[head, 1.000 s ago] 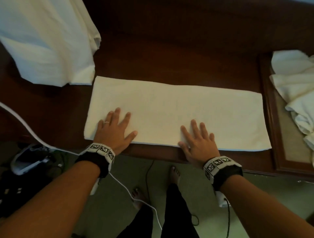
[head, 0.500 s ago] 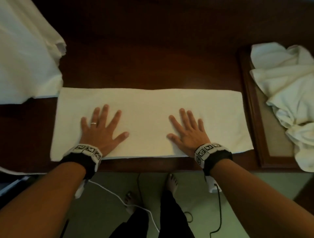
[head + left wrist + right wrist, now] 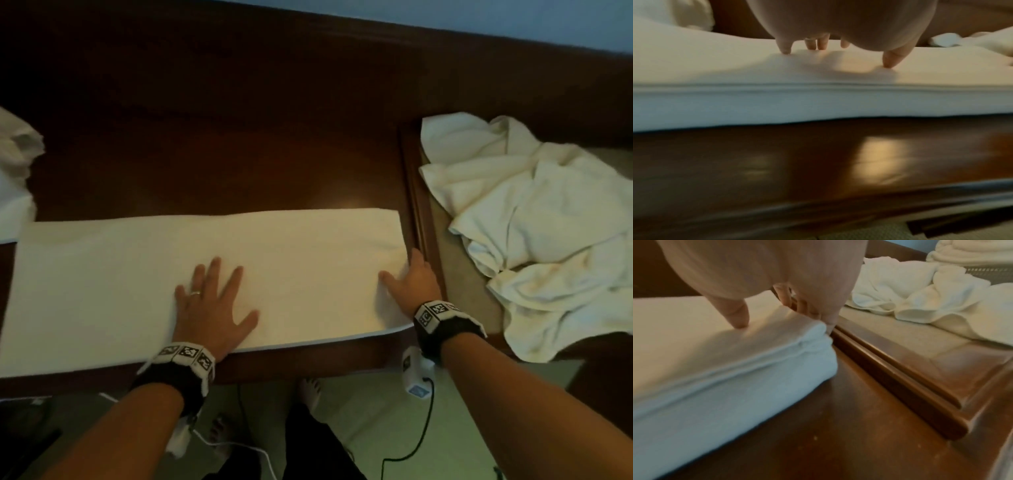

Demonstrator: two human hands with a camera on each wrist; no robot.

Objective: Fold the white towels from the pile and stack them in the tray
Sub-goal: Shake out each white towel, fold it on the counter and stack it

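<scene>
A white towel [image 3: 291, 274], folded into a long strip, lies along the front of the dark wooden table [image 3: 222, 154]. My left hand [image 3: 219, 284] lies flat on its middle with the fingers spread, and the fingertips [image 3: 786, 49] press the cloth. My right hand [image 3: 400, 270] is at the towel's right end [image 3: 813, 331]. Its thumb [image 3: 737, 316] sits on top and its fingers curl down over the end edge, pinching the layers. A wooden tray [image 3: 416, 205] stands just right of that end, with crumpled white towels [image 3: 531, 222] lying in it.
More white cloth [image 3: 13, 178] lies at the table's far left. The towel's near edge runs close to the table's front edge [image 3: 308, 359]. Cables and the person's feet are on the floor below. Further white towels [image 3: 966, 251] sit behind the tray.
My right hand slid from flat on the towel out to its right end and took hold of the edge. My left hand moved toward the towel's middle. The view shifted right.
</scene>
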